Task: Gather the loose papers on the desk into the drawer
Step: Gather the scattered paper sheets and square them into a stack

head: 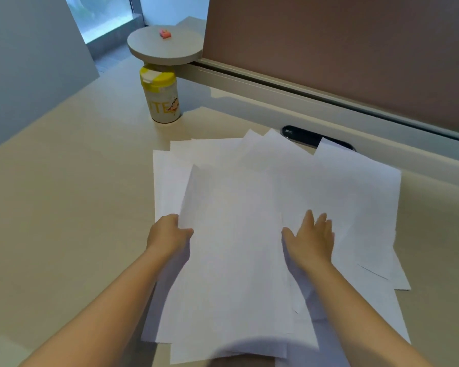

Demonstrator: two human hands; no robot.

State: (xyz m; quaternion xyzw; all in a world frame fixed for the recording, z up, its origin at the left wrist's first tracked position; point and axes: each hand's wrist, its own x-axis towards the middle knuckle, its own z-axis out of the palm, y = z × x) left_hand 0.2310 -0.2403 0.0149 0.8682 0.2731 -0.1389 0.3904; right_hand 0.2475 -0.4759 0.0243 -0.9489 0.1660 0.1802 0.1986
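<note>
Several white blank papers [249, 197] lie fanned and overlapping on the beige desk [64, 207], spreading from the middle to the right. My left hand [168, 231] pinches the left edge of the top sheet, thumb on top and fingers beneath. My right hand [312, 238] rests flat on the sheets to the right, fingers spread and pointing away from me. The near edge of the stack reaches the desk's front edge. No drawer is in view.
A white canister with a yellow lid [161, 95] stands at the back left under a round grey shelf [166, 45] holding a small pink object [165, 33]. A black cable port [302, 135] sits behind the papers. A brown partition [342, 54] bounds the desk's far side.
</note>
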